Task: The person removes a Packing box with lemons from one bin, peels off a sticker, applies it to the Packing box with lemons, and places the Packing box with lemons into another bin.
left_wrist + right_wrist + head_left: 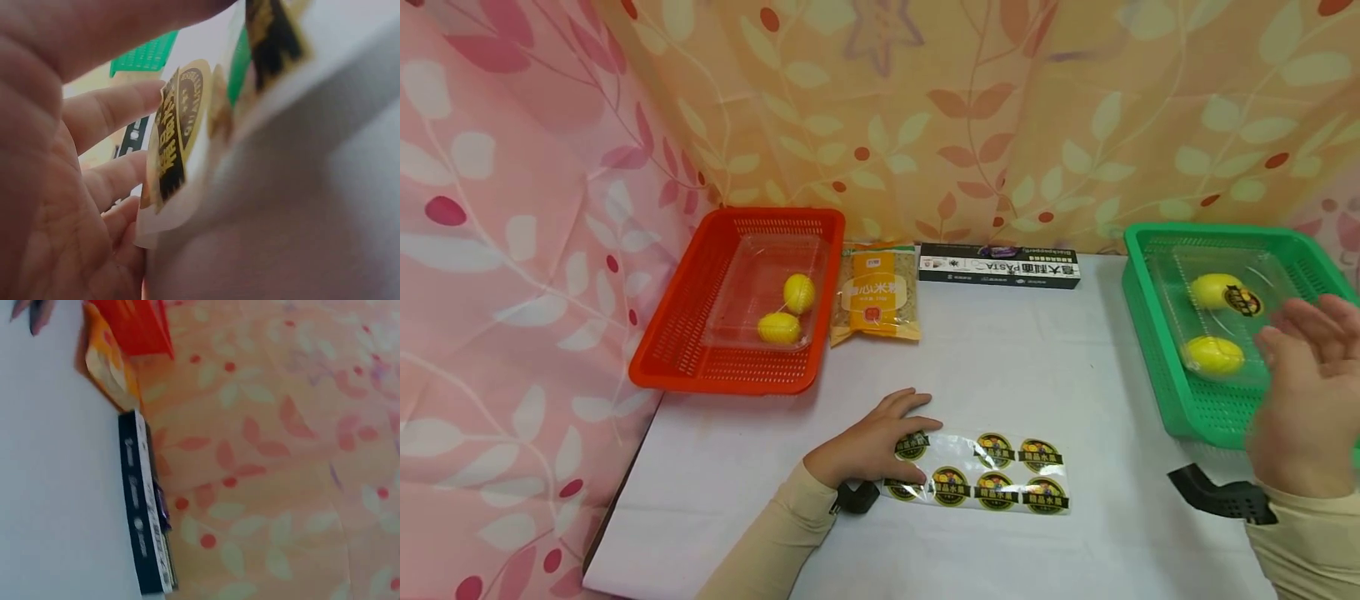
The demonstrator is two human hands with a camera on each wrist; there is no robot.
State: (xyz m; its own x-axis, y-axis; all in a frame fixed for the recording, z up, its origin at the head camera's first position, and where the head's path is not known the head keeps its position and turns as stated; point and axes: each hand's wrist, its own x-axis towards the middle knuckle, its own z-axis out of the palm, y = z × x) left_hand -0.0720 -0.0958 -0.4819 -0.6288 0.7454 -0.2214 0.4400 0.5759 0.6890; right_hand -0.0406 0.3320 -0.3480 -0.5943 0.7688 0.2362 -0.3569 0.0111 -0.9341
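A sheet of round black-and-gold stickers point(950, 486) lies on the white table. My left hand point(872, 442) rests across its left end, fingers spread near the far edge and thumb over the near part. In the left wrist view, straight fingers point(119, 112) touch the end of the sheet, which curves up from the table. The blurred right hand point(1311, 392) hovers over the right side of the green basket point(1180, 417), its fingers loosely bent around nothing. Inside that basket is a clear plastic box point(1262, 267) of yellow lemons point(1213, 356), bearing one round sticker point(1243, 301).
A red basket point(722, 379) at the back left holds another clear box point(737, 292) with two lemons point(778, 328). Beside it lie a yellow bag of grain point(874, 292) and a black-and-white pasta box point(998, 267). Floral curtains point(887, 125) border the table.
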